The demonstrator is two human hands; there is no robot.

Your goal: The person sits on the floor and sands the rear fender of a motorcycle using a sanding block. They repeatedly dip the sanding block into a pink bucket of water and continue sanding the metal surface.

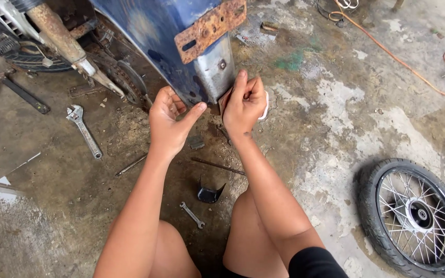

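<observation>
Head view: the only camera, looking down at two bare forearms and knees over a stained concrete floor (336, 118).
Containers: no true container shows; the nearest to one is a small dark bent bracket (209, 193) lying open on the floor at 6 o'clock from the hands, with nothing in it.
Fender: a blue motorcycle rear fender (155, 31) with a rusty plate (209, 28) and a grey metal flap (217, 69) hangs at 12 o'clock, its lower end between the two hands.
Hidden or cut off: the motorcycle is cropped by the top edge; only its chain sprocket (124, 77) and a rusty tube (57, 36) show at 10 o'clock. What lies behind the flap cannot be made out.
Left hand: the left hand (168, 121) is partly open, fingers curled behind the fender's lower edge, thumb stretched toward the flap and touching it.
Right hand: the right hand (243, 105) is closed in a pinch, fingertips pressed on the flap's bottom corner; a small reddish and white piece (264, 105) shows in its grip, too covered to identify.
Floor tools: an adjustable wrench (82, 128) at 9 o'clock, a small spanner (192, 214) at 6 o'clock, a thin rod (217, 166) just below the wrists.
Wheel: a spoked wheel (413, 216) with its tyre lies at 4 o'clock, well apart.
Cable: an orange cable (397, 59) runs at 2 o'clock.
</observation>
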